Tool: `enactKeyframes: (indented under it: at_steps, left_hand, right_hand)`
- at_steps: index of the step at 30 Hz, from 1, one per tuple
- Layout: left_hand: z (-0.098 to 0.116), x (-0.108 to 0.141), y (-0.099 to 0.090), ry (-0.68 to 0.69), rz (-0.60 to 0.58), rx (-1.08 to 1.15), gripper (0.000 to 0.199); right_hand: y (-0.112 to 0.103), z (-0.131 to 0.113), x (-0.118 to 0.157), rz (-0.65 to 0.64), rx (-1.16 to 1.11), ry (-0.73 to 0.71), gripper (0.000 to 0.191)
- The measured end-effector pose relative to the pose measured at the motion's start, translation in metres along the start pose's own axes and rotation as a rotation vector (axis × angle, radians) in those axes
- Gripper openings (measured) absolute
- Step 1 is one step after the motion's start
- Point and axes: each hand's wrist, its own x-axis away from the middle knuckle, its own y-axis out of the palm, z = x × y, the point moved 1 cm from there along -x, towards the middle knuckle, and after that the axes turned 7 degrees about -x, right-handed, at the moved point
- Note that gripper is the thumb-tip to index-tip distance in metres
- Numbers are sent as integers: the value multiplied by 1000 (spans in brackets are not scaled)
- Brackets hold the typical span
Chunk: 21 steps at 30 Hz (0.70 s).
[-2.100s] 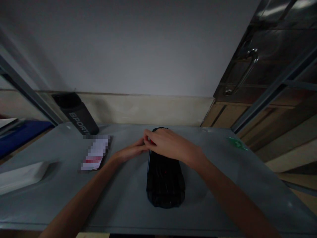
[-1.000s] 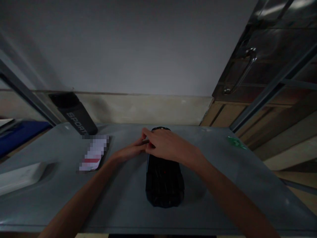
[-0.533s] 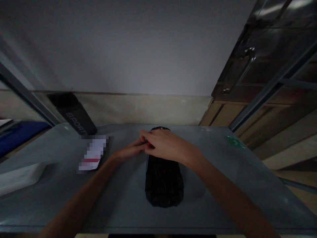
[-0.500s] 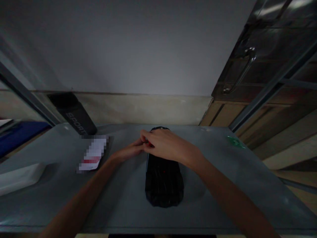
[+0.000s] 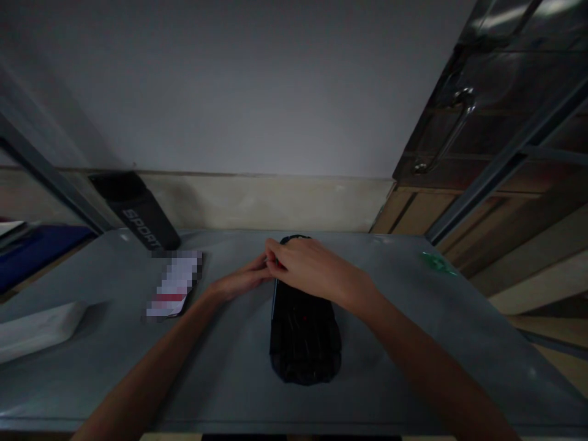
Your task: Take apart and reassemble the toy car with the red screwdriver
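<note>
What looks like a black toy car, probably wheels up, lies lengthwise on the grey table. My right hand is over its far end, with fingertips closed in a pinch. A little red shows between those fingers; the rest of that small thing is covered. From the left, my left hand reaches the car's far left edge, its fingers closed there and meeting the right fingertips. What lies under the fingers is hidden.
A phone-like slab, its top blurred, lies left of my left arm. Behind it stands a dark box marked SPORT. A white object is at the left edge, a crumpled green piece at the right. A wall closes the back.
My right fingertips have shifted slightly to the right, and their pinch has turned a little. The left hand has moved only a touch to the right. The toy car stays in place.
</note>
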Motion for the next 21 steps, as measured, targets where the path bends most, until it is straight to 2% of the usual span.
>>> enactKeyframes:
  at_steps: [2,8,15,21]
  left_hand:
    - [1,1,1,-5,-4,15,60]
    - [4,3,1,-23,21,18,58]
    - [3,0,1,-10,6,-4,62]
    - [0,0,-1,-13,12,-52,64]
  right_hand:
    - [1,1,-1,-1,28,18,21]
    - [1,3,0,-26,-54,-73,20]
    - [2,0,0,-10,16,-18,21]
    - [2,1,-1,-2,-60,-84,15]
